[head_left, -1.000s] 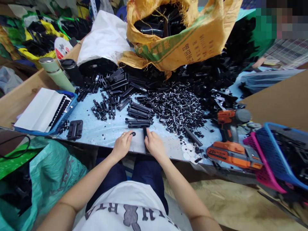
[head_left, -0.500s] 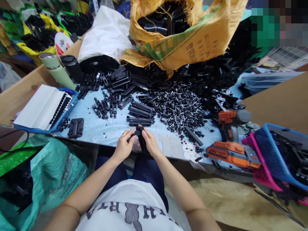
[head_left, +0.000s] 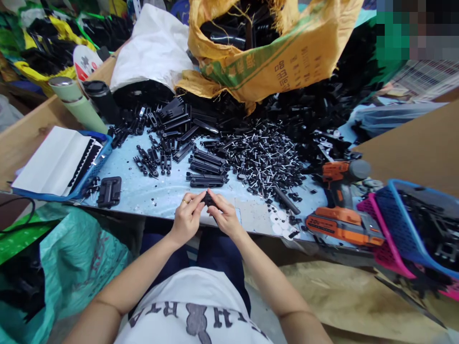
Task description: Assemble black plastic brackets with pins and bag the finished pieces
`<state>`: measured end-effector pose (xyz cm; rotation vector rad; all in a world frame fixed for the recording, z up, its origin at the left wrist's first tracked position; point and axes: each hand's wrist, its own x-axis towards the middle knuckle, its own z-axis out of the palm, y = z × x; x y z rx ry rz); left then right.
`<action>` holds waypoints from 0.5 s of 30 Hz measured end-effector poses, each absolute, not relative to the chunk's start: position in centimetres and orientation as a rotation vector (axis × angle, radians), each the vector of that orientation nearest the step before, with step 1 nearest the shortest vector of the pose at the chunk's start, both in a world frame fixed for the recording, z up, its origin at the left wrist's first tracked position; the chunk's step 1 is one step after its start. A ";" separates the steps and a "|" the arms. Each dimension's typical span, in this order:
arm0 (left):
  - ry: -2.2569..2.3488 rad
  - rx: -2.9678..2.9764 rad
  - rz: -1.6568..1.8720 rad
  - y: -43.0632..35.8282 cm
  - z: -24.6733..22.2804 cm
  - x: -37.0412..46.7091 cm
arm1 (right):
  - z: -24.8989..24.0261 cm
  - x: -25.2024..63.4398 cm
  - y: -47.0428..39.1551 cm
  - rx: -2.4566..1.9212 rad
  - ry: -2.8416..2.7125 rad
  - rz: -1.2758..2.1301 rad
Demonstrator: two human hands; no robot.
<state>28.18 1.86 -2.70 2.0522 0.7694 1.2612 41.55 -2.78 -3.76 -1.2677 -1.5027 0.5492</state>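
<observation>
Between my fingertips, at the front edge of the table, is a black plastic part (head_left: 208,199), mostly hidden by the fingers. My left hand (head_left: 188,214) pinches it from the left, a ring on one finger. From the other side my right hand (head_left: 225,212) grips the same part with thumb and fingers. Just beyond lie long black plastic pieces (head_left: 207,179) in small stacks. To their left are short black jointed pieces (head_left: 147,161). A heap of black pieces with silver pins (head_left: 268,160) spreads to the right.
An orange cordless drill (head_left: 342,205) stands at the right beside a blue basket (head_left: 405,224). At the left are a blue tray (head_left: 96,165) with white sheets, a green flask (head_left: 81,107) and a black cup (head_left: 103,102). A yellow sack (head_left: 272,71) looms at the back.
The black part has turned in my hands: its long dark body pointed down toward me before, and now only a small bit shows between the fingertips. The hands have drawn closer together.
</observation>
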 end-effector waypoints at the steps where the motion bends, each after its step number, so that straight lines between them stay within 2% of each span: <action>1: 0.740 2.076 1.243 2.0 -2.6 28.2 | -3.8 41.4 -2.8 -1.275 -1.522 0.522; 6: 0.805 2.067 1.361 2.2 -2.3 28.2 | -3.5 40.6 -3.0 -1.356 -1.378 0.365; 15: 0.651 2.094 1.120 3.6 -2.3 27.2 | -3.9 42.1 -3.2 -1.302 -1.550 0.401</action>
